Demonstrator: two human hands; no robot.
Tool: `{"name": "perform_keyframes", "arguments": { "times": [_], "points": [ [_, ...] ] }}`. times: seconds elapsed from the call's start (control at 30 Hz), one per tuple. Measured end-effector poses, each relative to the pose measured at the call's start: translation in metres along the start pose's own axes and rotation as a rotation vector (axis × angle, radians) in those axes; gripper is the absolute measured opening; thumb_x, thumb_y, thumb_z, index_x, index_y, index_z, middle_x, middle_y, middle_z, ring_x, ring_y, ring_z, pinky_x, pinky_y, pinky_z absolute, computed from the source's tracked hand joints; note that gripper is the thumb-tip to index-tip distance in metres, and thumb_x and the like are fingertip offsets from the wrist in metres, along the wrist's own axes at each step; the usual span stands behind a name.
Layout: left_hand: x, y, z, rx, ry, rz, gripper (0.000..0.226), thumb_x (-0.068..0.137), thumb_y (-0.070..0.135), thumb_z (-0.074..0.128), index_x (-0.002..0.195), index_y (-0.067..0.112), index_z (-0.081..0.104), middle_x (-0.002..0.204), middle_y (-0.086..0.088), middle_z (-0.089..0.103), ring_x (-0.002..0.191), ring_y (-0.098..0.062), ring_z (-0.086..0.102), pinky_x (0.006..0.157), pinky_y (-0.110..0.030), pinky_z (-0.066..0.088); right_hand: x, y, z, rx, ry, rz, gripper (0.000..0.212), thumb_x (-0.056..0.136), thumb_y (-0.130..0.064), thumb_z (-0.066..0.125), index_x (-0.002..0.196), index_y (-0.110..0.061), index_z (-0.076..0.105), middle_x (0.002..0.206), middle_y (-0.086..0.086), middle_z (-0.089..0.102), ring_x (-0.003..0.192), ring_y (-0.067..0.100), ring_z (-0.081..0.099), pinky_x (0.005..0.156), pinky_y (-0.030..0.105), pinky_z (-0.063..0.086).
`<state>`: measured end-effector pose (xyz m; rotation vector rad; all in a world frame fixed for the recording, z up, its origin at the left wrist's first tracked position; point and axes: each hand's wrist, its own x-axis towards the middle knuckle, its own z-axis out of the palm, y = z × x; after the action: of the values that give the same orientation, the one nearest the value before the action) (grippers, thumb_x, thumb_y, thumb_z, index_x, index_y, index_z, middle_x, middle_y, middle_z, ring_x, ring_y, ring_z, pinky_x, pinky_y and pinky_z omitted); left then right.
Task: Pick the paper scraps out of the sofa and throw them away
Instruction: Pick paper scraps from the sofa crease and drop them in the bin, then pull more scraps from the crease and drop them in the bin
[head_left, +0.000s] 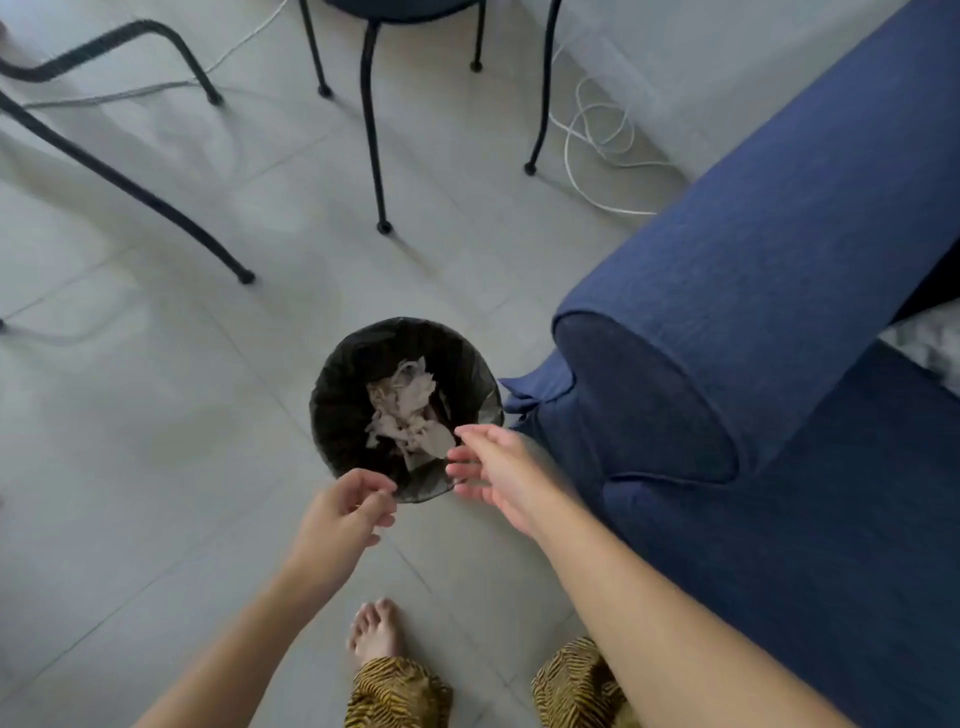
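A round black bin (332, 410) lined with a black bag stands on the floor beside the sofa's arm. Crumpled white paper scraps (408, 410) lie inside it. My right hand (501, 475) hovers over the bin's near right rim, fingers spread, with nothing in it. My left hand (345, 514) is at the near rim, fingers curled toward the thumb; I see no paper in it. The blue sofa (779, 312) fills the right side, its rolled arm pointing at the bin.
Black chair and table legs (374, 140) stand on the grey tiled floor beyond the bin. A white cable (592, 140) loops on the floor near the sofa's far end. My bare foot (374, 631) is just behind the bin.
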<state>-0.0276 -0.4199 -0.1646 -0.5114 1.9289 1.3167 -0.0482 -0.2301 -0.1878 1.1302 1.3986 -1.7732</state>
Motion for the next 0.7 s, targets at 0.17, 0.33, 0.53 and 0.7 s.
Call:
{"name": "perform_keyframes", "arguments": {
  "times": [0.17, 0.33, 0.53, 0.7],
  "points": [
    [-0.04, 0.051, 0.05, -0.013, -0.038, 0.109, 0.018, 0.098, -0.006, 0.049, 0.086, -0.002, 0.063, 0.06, -0.008, 0.053, 0.059, -0.021, 0.053, 0.06, -0.033, 0.044, -0.066, 0.005, -0.045, -0.163, -0.047, -0.091, 0.012, 0.103, -0.022, 0.052, 0.096, -0.02, 0.062, 0.079, -0.002, 0.061, 0.059, 0.007, 0.056, 0.049, 0.021, 0.044],
    [-0.069, 0.101, 0.12, 0.004, -0.122, 0.246, 0.019, 0.096, -0.01, 0.052, 0.082, -0.003, 0.062, 0.055, -0.004, 0.052, 0.05, -0.014, 0.054, 0.052, -0.025, 0.048, -0.124, -0.006, -0.129, -0.199, -0.04, -0.149, 0.013, 0.1, -0.024, 0.054, 0.091, -0.021, 0.062, 0.072, -0.004, 0.058, 0.053, 0.007, 0.052, 0.046, 0.021, 0.04],
    [-0.077, 0.187, 0.218, 0.076, -0.221, 0.465, 0.021, 0.097, -0.006, 0.053, 0.082, 0.004, 0.065, 0.061, -0.006, 0.061, 0.057, -0.018, 0.058, 0.057, -0.024, 0.048, -0.156, -0.042, -0.245, -0.135, 0.054, -0.258, 0.022, 0.1, -0.028, 0.052, 0.087, -0.024, 0.069, 0.072, -0.005, 0.061, 0.058, 0.007, 0.055, 0.048, 0.022, 0.041],
    [-0.071, 0.23, 0.268, 0.212, -0.016, 0.3, 0.026, 0.1, 0.027, 0.054, 0.086, 0.013, 0.071, 0.07, 0.0, 0.077, 0.053, -0.024, 0.073, 0.048, -0.033, 0.056, -0.149, -0.095, -0.332, -0.008, 0.115, -0.35, 0.018, 0.097, -0.033, 0.056, 0.098, -0.023, 0.071, 0.083, -0.007, 0.069, 0.066, 0.005, 0.065, 0.05, 0.02, 0.049]
  ]
}}
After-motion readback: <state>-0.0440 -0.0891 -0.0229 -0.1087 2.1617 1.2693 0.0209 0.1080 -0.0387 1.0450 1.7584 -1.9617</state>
